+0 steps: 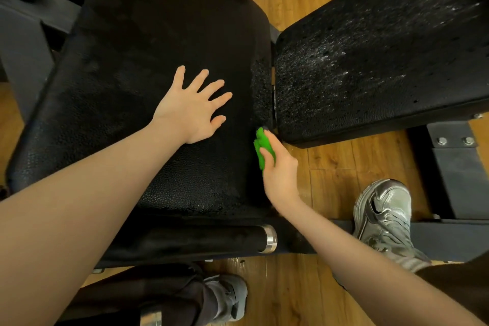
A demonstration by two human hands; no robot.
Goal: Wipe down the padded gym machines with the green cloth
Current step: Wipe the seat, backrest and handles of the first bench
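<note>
Right grip curls round green cloth, cloth bunched at its fingertips against right edge of seat pad. Left grip spread flat, pressing pad, holding nothing. Back pad beyond right grip, wet-speckled.

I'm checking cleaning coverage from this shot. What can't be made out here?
- Head view: most of the green cloth is hidden by the right hand gripping it.
- Seat pad under the flat left hand: covered.
- Back pad: cut off by the right edge.
</note>
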